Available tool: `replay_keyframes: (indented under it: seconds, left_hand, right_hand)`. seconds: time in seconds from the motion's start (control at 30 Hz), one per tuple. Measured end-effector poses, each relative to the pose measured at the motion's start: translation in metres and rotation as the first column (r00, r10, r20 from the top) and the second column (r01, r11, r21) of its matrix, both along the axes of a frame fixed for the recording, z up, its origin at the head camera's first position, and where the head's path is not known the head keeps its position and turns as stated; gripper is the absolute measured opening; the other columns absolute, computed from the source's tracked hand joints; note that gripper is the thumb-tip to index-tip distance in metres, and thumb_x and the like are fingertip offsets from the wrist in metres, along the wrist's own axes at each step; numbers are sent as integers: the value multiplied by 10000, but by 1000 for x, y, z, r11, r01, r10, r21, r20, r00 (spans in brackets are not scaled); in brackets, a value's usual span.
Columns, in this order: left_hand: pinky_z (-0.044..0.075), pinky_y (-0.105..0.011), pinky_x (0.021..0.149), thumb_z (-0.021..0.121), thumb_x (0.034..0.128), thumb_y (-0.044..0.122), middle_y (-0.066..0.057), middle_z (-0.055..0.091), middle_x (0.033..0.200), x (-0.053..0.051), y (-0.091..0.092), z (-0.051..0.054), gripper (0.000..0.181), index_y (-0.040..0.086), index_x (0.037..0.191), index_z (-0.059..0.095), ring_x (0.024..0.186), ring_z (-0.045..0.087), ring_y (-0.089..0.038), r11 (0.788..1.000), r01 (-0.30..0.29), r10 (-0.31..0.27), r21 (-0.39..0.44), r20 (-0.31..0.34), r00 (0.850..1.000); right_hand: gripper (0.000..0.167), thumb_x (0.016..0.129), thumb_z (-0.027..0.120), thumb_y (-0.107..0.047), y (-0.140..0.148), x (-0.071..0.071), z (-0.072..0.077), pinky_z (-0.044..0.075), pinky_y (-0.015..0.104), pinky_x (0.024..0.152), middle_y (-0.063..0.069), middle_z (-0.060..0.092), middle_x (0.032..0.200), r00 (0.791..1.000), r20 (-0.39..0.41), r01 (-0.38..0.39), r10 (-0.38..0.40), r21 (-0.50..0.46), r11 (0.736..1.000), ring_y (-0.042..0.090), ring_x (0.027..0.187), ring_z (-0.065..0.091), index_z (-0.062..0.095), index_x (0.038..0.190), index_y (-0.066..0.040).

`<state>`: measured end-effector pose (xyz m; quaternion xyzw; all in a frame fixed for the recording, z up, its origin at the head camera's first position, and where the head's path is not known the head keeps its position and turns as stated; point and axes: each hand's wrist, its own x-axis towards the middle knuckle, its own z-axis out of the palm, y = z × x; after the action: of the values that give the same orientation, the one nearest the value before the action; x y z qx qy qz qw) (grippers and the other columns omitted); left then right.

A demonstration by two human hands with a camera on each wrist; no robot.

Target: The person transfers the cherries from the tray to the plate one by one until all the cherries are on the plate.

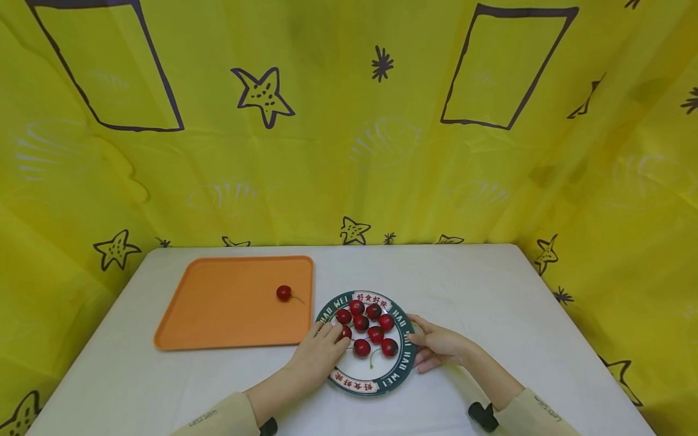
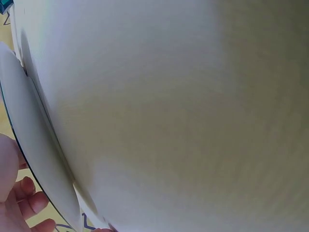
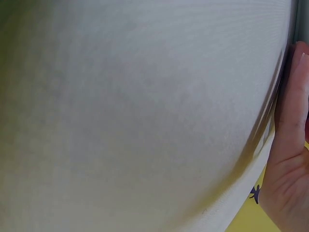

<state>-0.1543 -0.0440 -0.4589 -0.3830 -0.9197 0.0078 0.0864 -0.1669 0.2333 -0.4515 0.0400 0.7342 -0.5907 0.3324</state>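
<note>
A round plate (image 1: 362, 390) with a dark green lettered rim bears several dark red cherries (image 1: 375, 334), some with green stems. Reaching over its left side, my left hand (image 1: 315, 356) has its fingertips at a cherry (image 1: 347, 332), which they partly cover, and appears to pinch it. The left wrist view has the plate's white underside (image 2: 36, 130) with fingers (image 2: 34, 205) above the rim. My right hand (image 1: 438, 344) grips the right rim, thumb on top and fingers lower. In the right wrist view that hand (image 3: 289, 169) shows at the right edge.
An orange tray (image 1: 229, 303) lies on the white-covered table (image 1: 463, 278) to the left of the plate. One stemmed cherry (image 1: 283, 293) rests in its right part. A yellow patterned curtain (image 1: 327, 169) stands behind the table and along its sides.
</note>
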Motion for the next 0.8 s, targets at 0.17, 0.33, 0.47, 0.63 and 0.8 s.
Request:
replay_keyframes:
  seconds: [0.17, 0.33, 0.47, 0.63, 0.8]
  left_hand:
    - [355, -410, 967, 634, 821, 101, -51, 517, 1147, -1, 0, -2, 298, 167, 1108, 588, 1050, 442, -206, 999, -4, 4, -33, -5, 1000]
    - [358, -405, 968, 638, 816, 100, -49, 521, 1167, -1, 0, -4, 322, 176, 1124, 584, 1059, 446, -206, 997, -17, 16, -73, -12, 1000]
    - [360, -402, 967, 638, 811, 102, -42, 524, 1156, -2, 0, -5, 322, 177, 1119, 585, 1050, 452, -202, 997, -21, 18, -81, -31, 999]
    - [369, -398, 958, 658, 796, 115, -29, 517, 1112, -2, 0, -5, 325, 180, 1105, 581, 1016, 461, -196, 997, -25, 20, -76, -72, 997]
    - [383, -397, 936, 666, 799, 165, -35, 525, 1096, -2, -2, -4, 274, 180, 1061, 583, 998, 474, -202, 998, -29, 23, -54, -105, 994]
  right_hand:
    - [580, 966, 425, -144, 1, 0, 0, 541, 334, 592, 104, 565, 789, 1000, 4, -1, 1, -8, 1000, 155, 603, 618, 112, 1454, -131]
    - [580, 968, 421, -143, 1, 0, 0, 541, 334, 592, 101, 570, 792, 1000, 3, -5, 5, -12, 1000, 155, 606, 619, 106, 1454, -130]
    - [579, 967, 421, -143, 1, 0, 0, 541, 334, 595, 100, 571, 794, 1000, 1, -8, 8, -13, 1000, 154, 608, 620, 108, 1454, -131]
    - [580, 967, 424, -149, 1, 0, 0, 541, 334, 597, 102, 568, 805, 1000, 6, -3, 3, -9, 1000, 155, 612, 619, 112, 1455, -134]
    - [585, 967, 429, -153, 0, -1, 0, 541, 335, 597, 107, 560, 804, 1000, 9, 0, 0, -4, 1000, 158, 609, 616, 109, 1457, -135]
